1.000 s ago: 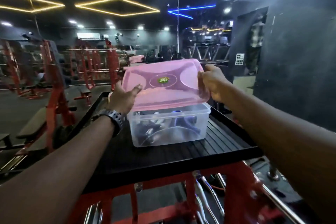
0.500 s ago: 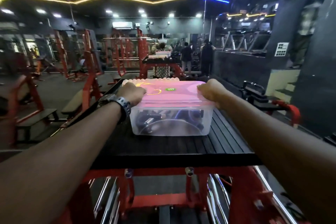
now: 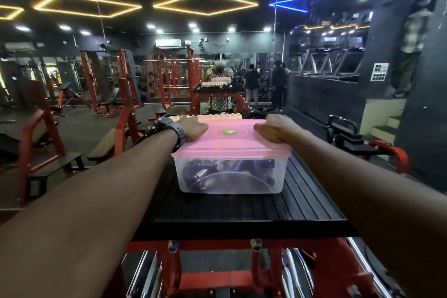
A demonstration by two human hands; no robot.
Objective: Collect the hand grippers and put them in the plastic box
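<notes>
A clear plastic box (image 3: 229,182) stands on a black ribbed platform (image 3: 242,210). Several dark hand grippers (image 3: 203,172) with metal springs show through its wall. A pink lid (image 3: 229,140) with a green sticker lies flat on the box. My left hand (image 3: 192,127), with a black watch at the wrist, presses on the lid's left side. My right hand (image 3: 272,129) presses on its right side. Both hands lie knuckles up with the fingers curled over the lid.
The platform rests on a red steel frame (image 3: 217,278) with chrome bars below. A cream ridged roller (image 3: 217,117) lies behind the box. Red racks and benches (image 3: 101,84) fill the left. A mirror ahead reflects a person (image 3: 220,94). A dark wall stands right.
The pink lid went from held tilted above the box down to flat on it. Both hands moved from gripping its edges to pressing on top. The view shifted.
</notes>
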